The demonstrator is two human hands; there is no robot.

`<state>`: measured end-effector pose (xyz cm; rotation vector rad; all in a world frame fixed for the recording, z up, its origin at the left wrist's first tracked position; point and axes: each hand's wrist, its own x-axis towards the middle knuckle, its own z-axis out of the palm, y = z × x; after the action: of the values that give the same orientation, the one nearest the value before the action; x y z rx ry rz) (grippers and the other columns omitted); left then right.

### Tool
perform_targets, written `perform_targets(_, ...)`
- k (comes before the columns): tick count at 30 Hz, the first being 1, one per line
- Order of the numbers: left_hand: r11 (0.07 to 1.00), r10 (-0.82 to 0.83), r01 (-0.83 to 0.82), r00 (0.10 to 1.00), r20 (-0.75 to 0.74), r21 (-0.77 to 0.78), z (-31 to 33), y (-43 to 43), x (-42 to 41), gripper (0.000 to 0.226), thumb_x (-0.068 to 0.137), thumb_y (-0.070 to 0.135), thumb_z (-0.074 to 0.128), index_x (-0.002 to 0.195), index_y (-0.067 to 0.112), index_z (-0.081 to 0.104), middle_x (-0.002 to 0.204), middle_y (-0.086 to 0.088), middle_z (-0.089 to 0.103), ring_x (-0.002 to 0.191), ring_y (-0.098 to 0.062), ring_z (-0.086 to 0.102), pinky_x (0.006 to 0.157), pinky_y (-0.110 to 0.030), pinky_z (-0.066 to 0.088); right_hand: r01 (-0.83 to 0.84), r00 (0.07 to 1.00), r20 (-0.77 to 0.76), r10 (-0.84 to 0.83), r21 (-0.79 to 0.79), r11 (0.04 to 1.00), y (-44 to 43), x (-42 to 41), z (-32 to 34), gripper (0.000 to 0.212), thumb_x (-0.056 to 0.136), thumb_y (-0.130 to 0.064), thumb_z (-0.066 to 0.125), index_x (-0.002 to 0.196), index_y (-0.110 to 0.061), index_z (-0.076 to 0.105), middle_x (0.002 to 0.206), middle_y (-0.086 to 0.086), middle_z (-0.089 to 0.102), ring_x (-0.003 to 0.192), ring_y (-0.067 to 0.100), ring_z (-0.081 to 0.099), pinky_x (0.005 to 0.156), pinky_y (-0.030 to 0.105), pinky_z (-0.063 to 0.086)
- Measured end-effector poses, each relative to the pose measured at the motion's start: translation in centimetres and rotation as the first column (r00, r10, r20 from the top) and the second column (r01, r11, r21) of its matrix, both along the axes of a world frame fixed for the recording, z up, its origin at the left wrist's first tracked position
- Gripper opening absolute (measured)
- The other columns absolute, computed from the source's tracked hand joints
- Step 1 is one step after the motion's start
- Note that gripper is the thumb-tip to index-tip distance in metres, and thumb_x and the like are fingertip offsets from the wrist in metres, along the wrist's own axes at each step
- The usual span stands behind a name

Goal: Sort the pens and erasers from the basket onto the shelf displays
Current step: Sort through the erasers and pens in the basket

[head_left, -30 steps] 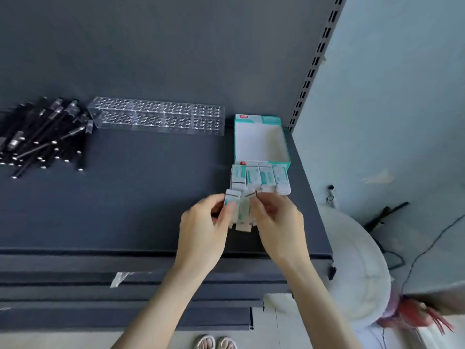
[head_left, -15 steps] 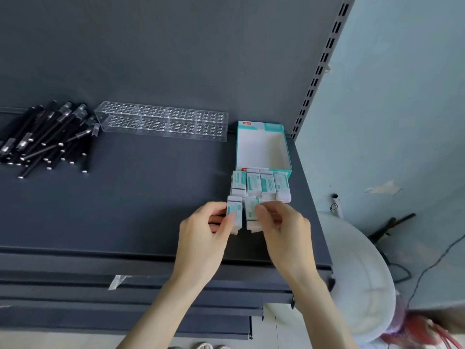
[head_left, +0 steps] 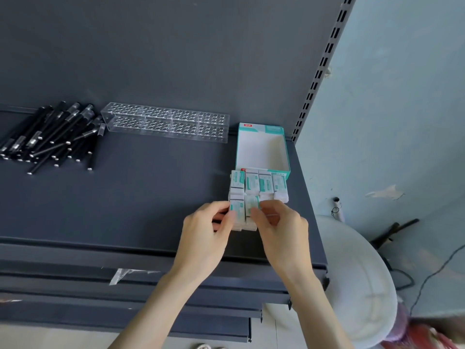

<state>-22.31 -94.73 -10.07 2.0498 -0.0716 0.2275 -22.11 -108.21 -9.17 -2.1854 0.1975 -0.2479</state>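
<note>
Our left hand (head_left: 203, 238) pinches the left eraser (head_left: 237, 210) of a small front pair between thumb and curled fingers. Our right hand (head_left: 281, 230) grips its neighbour (head_left: 251, 205) the same way, so both hands are closed on erasers and neither is free. The two pieces sit side by side and touching on the dark shelf (head_left: 125, 197), just in front of a row of four erasers (head_left: 259, 183) lined up against the open front of the teal display box (head_left: 261, 149). We judge them light, firm little blocks. The paper sleeves give fair grip but may slip along the rubber core, so we take them by the long sides, across sleeve and core together, and squeeze gently so the pair does not skew. At the far left the black pens (head_left: 50, 137) lie in a loose heap beside the clear acrylic pen holder (head_left: 166, 124), with neither hand near them.
</note>
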Motion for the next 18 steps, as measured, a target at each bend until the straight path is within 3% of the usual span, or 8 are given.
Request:
perform_targets(5,0.993,0.020,-0.027,0.998,0.062,0.117,0.9,1.7,0.3,0.017,0.090,0.016,0.061,0.103,0.012,0.070,0.093,0.013,0.063,0.086,0.001,0.061,0.069,-0.006,0.045,-0.019,0.993,0.117,0.034,-0.128,0.992,-0.1,-0.1,0.9,0.017,0.092,-0.023,0.055,0.100,-0.013,0.066,0.115,0.003,0.065,0.092,0.019,0.066,0.068,0.025,0.056)
perform_targets(9,0.974,-0.011,-0.020,0.991,0.135,0.225,2.3,4.3,0.8,0.018,0.091,0.021,0.060,0.106,0.015,0.068,0.100,0.011,0.065,0.090,-0.006,0.062,0.080,-0.031,0.052,-0.074,0.969,0.215,0.119,-0.208,0.975,1.5,0.6,2.1,0.016,0.090,-0.017,0.058,0.102,-0.011,0.067,0.111,0.005,0.066,0.092,0.025,0.064,0.073,0.041,0.056)
perform_targets(15,0.929,0.019,-0.096,0.977,0.214,0.356,4.8,10.6,0.0,0.035,0.088,0.034,0.051,0.115,0.015,0.063,0.107,0.006,0.064,0.100,-0.019,0.060,0.085,-0.044,0.049,-0.143,0.928,0.294,0.230,-0.291,0.946,7.0,1.2,4.0,0.017,0.089,-0.017,0.056,0.100,-0.008,0.066,0.096,0.005,0.066,0.084,0.028,0.060,0.070,0.035,0.049)
perform_targets(18,0.908,0.074,-0.163,0.969,0.236,0.386,5.1,15.5,-1.3,0.037,0.088,0.035,0.051,0.118,0.016,0.061,0.110,0.006,0.063,0.100,-0.020,0.059,0.084,-0.047,0.049,-0.197,0.910,0.284,0.303,-0.347,0.917,11.5,1.1,4.1,0.020,0.091,-0.019,0.055,0.105,-0.009,0.066,0.102,0.003,0.066,0.086,0.028,0.058,0.071,0.034,0.049)
